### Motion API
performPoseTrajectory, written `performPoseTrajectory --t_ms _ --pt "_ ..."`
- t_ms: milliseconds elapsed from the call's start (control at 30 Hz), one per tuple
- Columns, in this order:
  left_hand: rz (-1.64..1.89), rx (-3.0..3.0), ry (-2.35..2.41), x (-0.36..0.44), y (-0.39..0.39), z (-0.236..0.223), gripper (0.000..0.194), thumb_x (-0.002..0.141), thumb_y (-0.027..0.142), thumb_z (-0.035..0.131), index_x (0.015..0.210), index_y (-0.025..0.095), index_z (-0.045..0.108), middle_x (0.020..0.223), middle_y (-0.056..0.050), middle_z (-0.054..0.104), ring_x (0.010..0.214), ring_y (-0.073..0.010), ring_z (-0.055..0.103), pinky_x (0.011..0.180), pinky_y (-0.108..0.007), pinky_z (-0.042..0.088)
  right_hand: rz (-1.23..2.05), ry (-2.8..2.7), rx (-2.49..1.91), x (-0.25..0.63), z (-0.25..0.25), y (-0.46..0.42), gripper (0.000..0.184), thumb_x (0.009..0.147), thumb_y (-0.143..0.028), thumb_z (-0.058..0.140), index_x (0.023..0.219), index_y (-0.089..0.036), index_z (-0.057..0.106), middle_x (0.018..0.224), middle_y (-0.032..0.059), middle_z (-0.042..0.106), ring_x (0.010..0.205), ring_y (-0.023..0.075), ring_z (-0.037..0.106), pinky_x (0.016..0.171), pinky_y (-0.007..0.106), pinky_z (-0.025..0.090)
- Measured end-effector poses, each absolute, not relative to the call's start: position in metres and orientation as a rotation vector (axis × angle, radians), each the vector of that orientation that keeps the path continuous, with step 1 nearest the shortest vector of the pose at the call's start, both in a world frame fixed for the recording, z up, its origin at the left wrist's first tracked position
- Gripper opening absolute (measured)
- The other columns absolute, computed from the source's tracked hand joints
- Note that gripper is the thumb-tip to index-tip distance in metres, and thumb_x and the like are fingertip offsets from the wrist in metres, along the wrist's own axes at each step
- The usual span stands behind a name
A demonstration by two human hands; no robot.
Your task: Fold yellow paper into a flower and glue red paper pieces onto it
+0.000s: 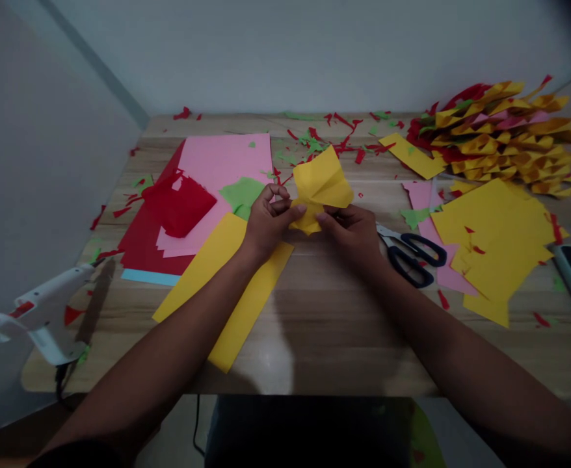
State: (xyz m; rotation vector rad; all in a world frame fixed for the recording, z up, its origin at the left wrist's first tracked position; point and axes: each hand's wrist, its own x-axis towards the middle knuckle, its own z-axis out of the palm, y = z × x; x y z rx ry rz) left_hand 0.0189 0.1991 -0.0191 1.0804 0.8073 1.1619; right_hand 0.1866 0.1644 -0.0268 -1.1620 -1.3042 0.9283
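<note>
A creased piece of yellow paper point(323, 177) is held up above the middle of the table, its upper part spread like petals. My left hand point(272, 218) pinches its lower left edge between thumb and fingers. On the lower right, my right hand point(351, 227) grips the same paper, thumb in front and fingers mostly hidden behind. Scissors point(412, 255) with dark handles lie just right of my right hand, their blades partly hidden by it. Under my left forearm are yellow paper strips point(251, 312). A green paper piece point(241, 195) rests left of my left hand.
Pink sheets point(227, 162) and red paper point(181, 205) lie at the left. A white glue gun point(54, 312) stands at the left edge, with a cable. Yellow sheets point(500, 234) lie right, below a heap of folded yellow paper point(514, 140). Red and green scraps are scattered about.
</note>
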Motion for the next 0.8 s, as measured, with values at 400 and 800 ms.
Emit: performPoseTrajectory --t_ms 400,800 --pt "1.151 1.070 0.774 0.0191 0.1998 -0.0216 0.051 0.067 0.032 0.085 0.094 0.024 0.044 0.076 0.006 0.065 0.064 -0.0117 0.066 0.059 -0.022 0.053 0.925 -1.378 -1.175 0.1865 -0.0304 0.1659 0.024 0.078 -0.041 0.075 0.091 -0.020 0.076 0.094 0.0042 0.079 0.086 0.0221 0.074 0.080 0.036 0.058" --pt "1.101 1.063 0.739 0.0172 0.2029 -0.0216 0.057 0.064 0.030 0.088 0.101 0.025 0.046 0.066 0.009 0.060 0.056 -0.0083 0.061 0.057 -0.020 0.051 0.842 -1.493 -1.335 0.1860 -0.0236 0.1598 0.030 0.080 -0.047 0.071 0.070 -0.018 0.069 0.058 0.0003 0.065 0.053 0.0138 0.056 0.051 0.026 0.043"
